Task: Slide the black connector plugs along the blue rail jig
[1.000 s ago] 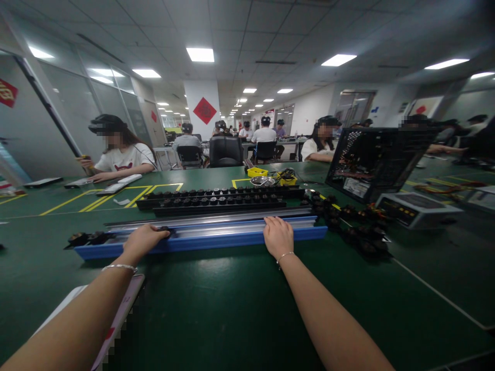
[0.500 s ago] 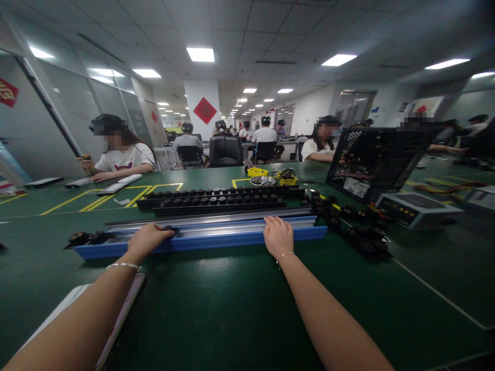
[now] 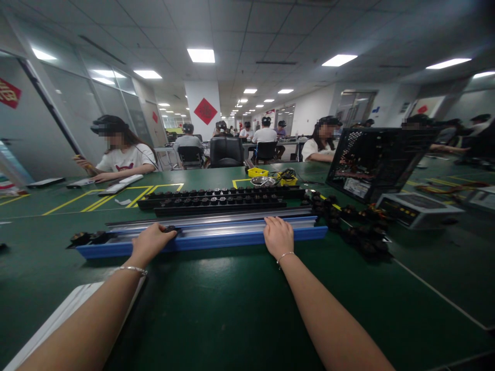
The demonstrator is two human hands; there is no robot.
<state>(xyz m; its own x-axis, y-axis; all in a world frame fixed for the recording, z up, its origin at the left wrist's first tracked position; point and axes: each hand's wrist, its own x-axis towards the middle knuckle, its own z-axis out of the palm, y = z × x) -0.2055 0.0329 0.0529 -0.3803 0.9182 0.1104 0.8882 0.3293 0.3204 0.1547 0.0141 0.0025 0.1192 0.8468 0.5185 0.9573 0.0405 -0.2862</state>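
Observation:
A long blue channel (image 3: 216, 240) with a shiny metal inside lies across the green table. My left hand (image 3: 150, 242) is closed on a small black part (image 3: 170, 230) in the channel's left half. Two more black parts (image 3: 99, 237) sit at the channel's left end. Over the channel's right half lies my right hand (image 3: 279, 236), its fingers together and bent over the far edge; whether they grip it is hard to tell. Just behind are black strips (image 3: 220, 208) carrying several round black pieces.
On the right are a pile of black parts (image 3: 365, 239), a power supply box (image 3: 419, 208) and an open computer case (image 3: 371, 162). Yellow trays (image 3: 258, 172) and a metal bowl (image 3: 263, 181) stand further back. A white flat object (image 3: 65, 317) lies under my left forearm. People sit across the table.
My left hand has shifted slightly to the right along the channel with the black part. My right hand has stayed in place. The person at the left has moved a hand slightly.

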